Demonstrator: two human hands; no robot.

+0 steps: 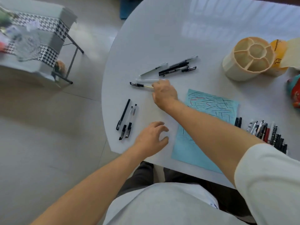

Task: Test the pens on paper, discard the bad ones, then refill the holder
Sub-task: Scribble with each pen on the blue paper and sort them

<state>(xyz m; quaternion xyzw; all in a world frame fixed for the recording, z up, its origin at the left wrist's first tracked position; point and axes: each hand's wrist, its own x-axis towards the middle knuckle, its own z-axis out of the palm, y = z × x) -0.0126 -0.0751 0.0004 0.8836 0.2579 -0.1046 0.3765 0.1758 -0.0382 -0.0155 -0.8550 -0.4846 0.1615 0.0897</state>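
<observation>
My right hand reaches across the white table and pinches the end of a clear pen with a black cap; another clear pen lies just behind it. My left hand hovers with loosely curled fingers near the table's front edge, holding nothing. Three black-capped pens lie left of it. A blue paper covered in scribbled lines lies under my right forearm. A further group of pens lies beyond my right hand. The beige compartmented holder stands at the right, with no pens in it.
A row of several dark pens lies at the right of the paper. A yellow roll sits behind the holder, and a red-green object at the right edge. A bench with a houndstooth cloth stands on the floor to the left.
</observation>
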